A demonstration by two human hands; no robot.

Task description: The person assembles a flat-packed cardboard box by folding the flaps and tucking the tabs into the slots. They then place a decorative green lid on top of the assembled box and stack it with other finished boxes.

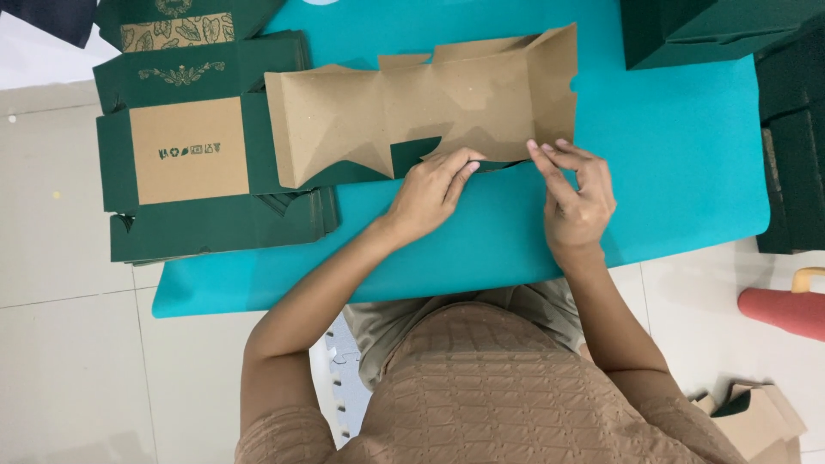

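Note:
A flat cardboard box blank (430,103), brown inside and dark green outside, lies unfolded on the teal mat (670,172). My left hand (430,193) pinches the blank's near edge around the middle, fingers closed on a flap. My right hand (576,193) sits just to the right, fingertips touching the same near edge, fingers curled. Left of the blank lies a stack of flat dark green box blanks (198,146), the top one showing a brown panel with small printed symbols.
Folded dark green boxes (713,30) stand at the mat's far right corner, with more dark green cardboard (795,155) along the right edge. A red object (786,309) and a brown-and-green cardboard piece (760,417) lie on the white tiled floor at lower right.

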